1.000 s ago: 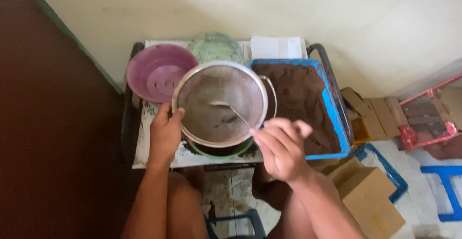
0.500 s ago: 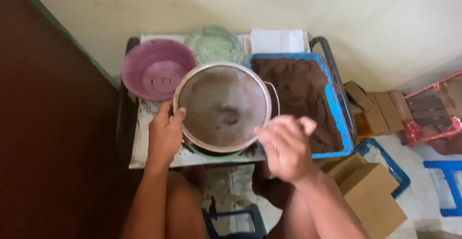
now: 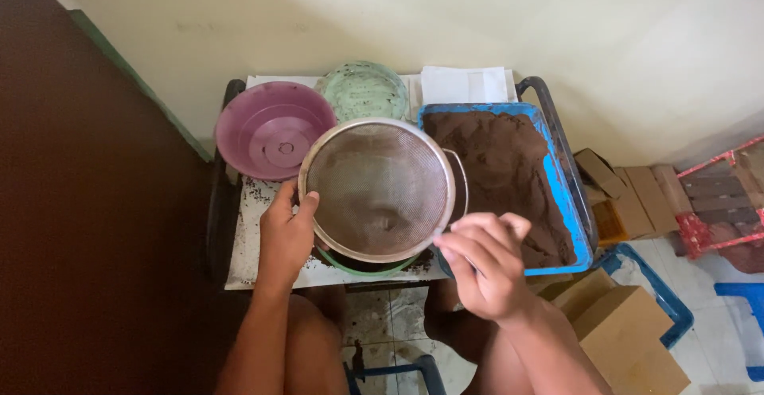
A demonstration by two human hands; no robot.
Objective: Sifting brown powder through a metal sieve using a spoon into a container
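Note:
A round metal mesh sieve (image 3: pixel 378 188) with a little brown powder in it sits over a green bowl (image 3: pixel 358 269), of which only the near rim shows. My left hand (image 3: pixel 285 240) grips the sieve's left rim, thumb over the edge. At the sieve's lower right rim, my right hand (image 3: pixel 485 272) has its fingers curled and its thumb against the metal edge. No spoon is in view.
A purple bowl (image 3: pixel 270 128) and a pale green dish (image 3: pixel 364 91) stand behind the sieve. A blue tray (image 3: pixel 570 214) of brown powder lies to the right, with white paper (image 3: pixel 465 85) behind it. Cardboard boxes (image 3: pixel 629 331) and a red crate (image 3: pixel 720 196) sit on the floor to the right.
A spoon that my right hand held in the sieve is no longer visible. My right hand has drawn back to the sieve's lower right rim. My left hand has kept its grip.

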